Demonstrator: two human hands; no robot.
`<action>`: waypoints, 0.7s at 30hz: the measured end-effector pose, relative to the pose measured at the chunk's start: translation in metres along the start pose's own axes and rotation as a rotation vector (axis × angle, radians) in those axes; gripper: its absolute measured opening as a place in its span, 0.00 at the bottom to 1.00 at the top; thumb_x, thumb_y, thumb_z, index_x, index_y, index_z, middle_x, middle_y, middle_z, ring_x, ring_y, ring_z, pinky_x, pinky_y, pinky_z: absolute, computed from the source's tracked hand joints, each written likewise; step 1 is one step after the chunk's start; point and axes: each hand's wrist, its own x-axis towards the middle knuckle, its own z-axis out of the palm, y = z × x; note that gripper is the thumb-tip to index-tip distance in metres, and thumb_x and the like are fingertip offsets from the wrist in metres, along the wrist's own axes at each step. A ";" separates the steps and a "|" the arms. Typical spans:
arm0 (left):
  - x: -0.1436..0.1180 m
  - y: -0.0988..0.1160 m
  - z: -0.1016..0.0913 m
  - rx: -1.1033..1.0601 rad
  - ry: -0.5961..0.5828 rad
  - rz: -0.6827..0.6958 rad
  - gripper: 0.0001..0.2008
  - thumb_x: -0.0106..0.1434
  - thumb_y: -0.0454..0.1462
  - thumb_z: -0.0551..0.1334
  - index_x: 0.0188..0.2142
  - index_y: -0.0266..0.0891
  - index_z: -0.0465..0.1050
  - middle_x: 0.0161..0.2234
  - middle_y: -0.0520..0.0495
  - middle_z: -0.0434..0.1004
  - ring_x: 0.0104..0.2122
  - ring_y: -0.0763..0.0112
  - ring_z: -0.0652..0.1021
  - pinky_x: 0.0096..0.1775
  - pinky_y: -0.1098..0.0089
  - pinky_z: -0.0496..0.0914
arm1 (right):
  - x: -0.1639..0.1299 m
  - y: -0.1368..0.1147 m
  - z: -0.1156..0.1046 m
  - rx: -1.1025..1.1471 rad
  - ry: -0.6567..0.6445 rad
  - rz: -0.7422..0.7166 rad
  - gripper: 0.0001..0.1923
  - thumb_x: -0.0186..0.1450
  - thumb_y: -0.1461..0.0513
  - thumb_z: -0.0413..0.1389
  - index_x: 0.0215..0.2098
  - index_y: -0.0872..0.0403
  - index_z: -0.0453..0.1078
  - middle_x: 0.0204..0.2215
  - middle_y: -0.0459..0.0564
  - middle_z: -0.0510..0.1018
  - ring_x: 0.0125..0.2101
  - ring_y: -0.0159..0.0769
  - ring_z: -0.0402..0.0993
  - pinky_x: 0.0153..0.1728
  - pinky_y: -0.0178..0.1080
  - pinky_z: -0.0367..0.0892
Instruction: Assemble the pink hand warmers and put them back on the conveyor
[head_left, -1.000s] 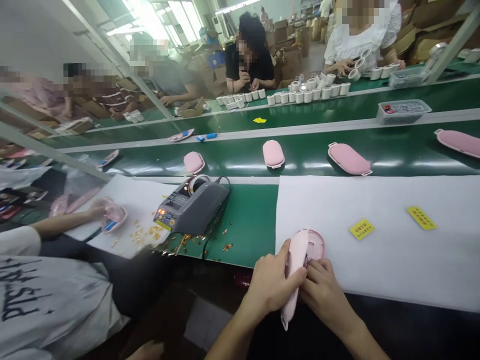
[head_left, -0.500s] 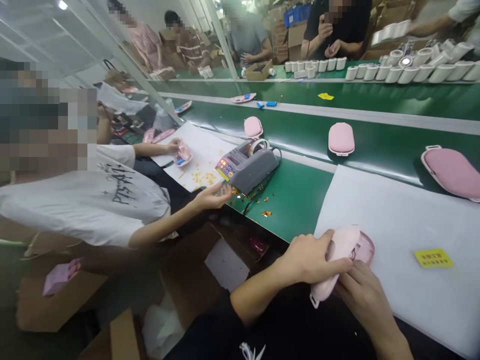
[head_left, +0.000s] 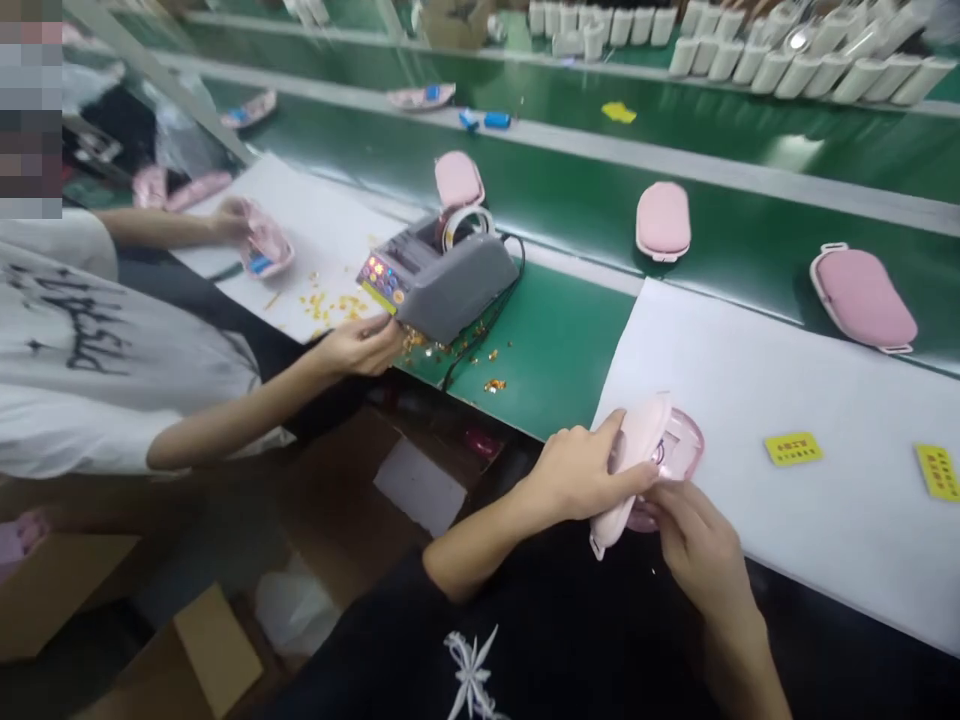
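My left hand [head_left: 574,472] is closed around a pale pink oval case [head_left: 639,432], tilted above the front edge of the workbench. Its two halves stand apart, and a glossy, see-through pink half [head_left: 684,448] shows behind the pale shell, with a small dark wire or loop inside. My right hand [head_left: 705,548] has its fingers pinched at the case's lower edge, by the gap. Its fingertips are partly hidden, so any small piece between them cannot be made out. Right of my hands, a yellow printed card [head_left: 793,449] lies on the white sheet [head_left: 720,360].
Closed pink cases [head_left: 663,220] rest along the green bench. A grey tape dispenser [head_left: 457,285] with a cable stands left, amid orange scraps. A co-worker's hand [head_left: 364,345] touches its front; their other hand holds an open pink case [head_left: 266,245]. White cylinders [head_left: 780,75] line the back.
The view has tipped down and shifted right, bringing a second yellow card in. The case is turned so its see-through half shows more. The co-worker's nearer hand now reaches the dispenser.
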 end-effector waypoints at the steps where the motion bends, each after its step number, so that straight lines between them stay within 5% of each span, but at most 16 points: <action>1: -0.001 0.003 -0.001 0.006 -0.002 -0.009 0.48 0.71 0.66 0.51 0.77 0.36 0.57 0.45 0.37 0.83 0.47 0.46 0.84 0.52 0.57 0.77 | -0.002 0.000 -0.002 0.015 0.008 0.038 0.13 0.75 0.71 0.53 0.49 0.50 0.75 0.40 0.49 0.84 0.40 0.36 0.83 0.42 0.38 0.79; 8: -0.002 0.016 -0.003 -0.099 -0.039 -0.036 0.52 0.69 0.70 0.48 0.78 0.37 0.52 0.50 0.35 0.83 0.51 0.44 0.84 0.55 0.53 0.76 | -0.010 0.001 0.005 -0.178 -0.059 0.069 0.09 0.72 0.70 0.56 0.43 0.50 0.72 0.34 0.48 0.76 0.36 0.39 0.75 0.39 0.43 0.69; 16: 0.002 0.018 0.008 -0.203 -0.020 0.017 0.57 0.65 0.75 0.48 0.78 0.40 0.51 0.50 0.35 0.83 0.52 0.40 0.83 0.56 0.47 0.76 | -0.018 0.017 0.007 -0.179 0.083 0.001 0.08 0.72 0.66 0.62 0.35 0.51 0.70 0.30 0.46 0.69 0.32 0.36 0.68 0.35 0.39 0.64; 21: -0.001 0.021 0.012 -0.206 0.043 0.042 0.62 0.62 0.77 0.50 0.81 0.41 0.40 0.48 0.36 0.83 0.51 0.40 0.84 0.53 0.48 0.78 | -0.043 0.037 0.010 -0.220 0.065 0.096 0.13 0.72 0.55 0.64 0.33 0.52 0.70 0.27 0.47 0.70 0.31 0.39 0.70 0.31 0.40 0.64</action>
